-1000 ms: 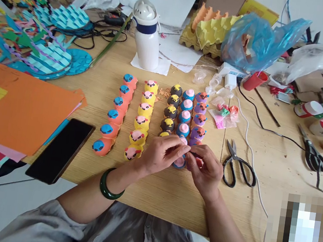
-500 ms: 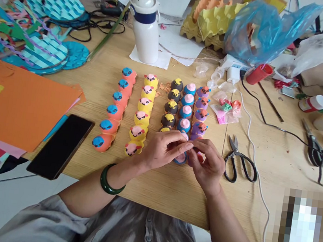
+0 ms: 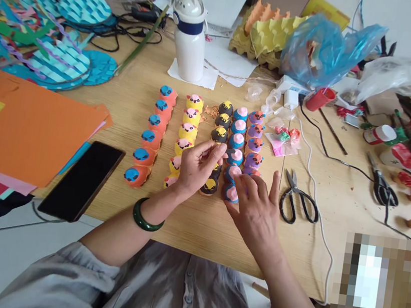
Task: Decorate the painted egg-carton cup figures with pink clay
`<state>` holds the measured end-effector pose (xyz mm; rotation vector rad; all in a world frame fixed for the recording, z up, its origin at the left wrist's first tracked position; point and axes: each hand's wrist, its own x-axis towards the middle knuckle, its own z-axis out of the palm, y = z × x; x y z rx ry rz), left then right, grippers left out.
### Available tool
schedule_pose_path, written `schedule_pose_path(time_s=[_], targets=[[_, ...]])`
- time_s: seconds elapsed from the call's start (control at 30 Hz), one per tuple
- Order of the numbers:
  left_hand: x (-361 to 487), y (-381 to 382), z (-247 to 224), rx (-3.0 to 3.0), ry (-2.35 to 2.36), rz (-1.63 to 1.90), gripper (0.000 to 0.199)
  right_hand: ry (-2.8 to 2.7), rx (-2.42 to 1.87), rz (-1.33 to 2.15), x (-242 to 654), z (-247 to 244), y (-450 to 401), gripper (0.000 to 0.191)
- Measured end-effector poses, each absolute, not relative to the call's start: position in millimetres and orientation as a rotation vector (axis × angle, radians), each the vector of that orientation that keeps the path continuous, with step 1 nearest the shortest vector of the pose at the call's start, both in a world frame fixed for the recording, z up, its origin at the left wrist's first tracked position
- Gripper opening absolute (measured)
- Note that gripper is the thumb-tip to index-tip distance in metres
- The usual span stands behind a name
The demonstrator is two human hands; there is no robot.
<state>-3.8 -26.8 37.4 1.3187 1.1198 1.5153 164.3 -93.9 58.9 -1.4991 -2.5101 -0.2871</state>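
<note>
My left hand is closed in a pinch, with a small dark piece showing at its fingertips. It hovers over the black egg-carton strip with yellow tops. My right hand has its fingers apart beside the near end of the blue strip with pink tops; whether it touches the strip I cannot tell. Partly behind that hand runs a purple strip with orange tops. Further left lie a yellow strip with pink faces and an orange strip with blue tops.
Black-handled scissors lie right of my right hand, near a white cable. At left are a phone and orange paper. A white bottle, egg trays and a blue plastic bag stand behind.
My hands have separated from their joined position over the blue strip. The left moved left and up with the dark piece; the right spread its fingers. The view has shifted slightly.
</note>
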Motion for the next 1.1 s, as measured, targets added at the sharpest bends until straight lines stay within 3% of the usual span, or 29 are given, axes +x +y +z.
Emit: schedule_pose_path(time_s=[0.17,0.37,0.8,1.1], targets=[[-1.6,-25.7,34.6,1.294,1.11,1.515,0.042,-2.437,-1.584,-0.388,158.8,45.0,-104.8,0.059],[-1.6,-26.7,31.9,1.376,1.085,1.54,0.044,-2.347,-1.408,-0.385,161.5,38.4,-105.2,0.036],[-6.2,-26.9,41.6,1.322,1.051,1.663,0.044,-1.998,-1.424,-0.369,211.2,53.5,-109.7,0.057],[-3.9,-29.7,37.1,1.373,1.053,1.577,0.04,-2.187,-1.445,-0.344,255.9,25.4,-112.6,0.05]])
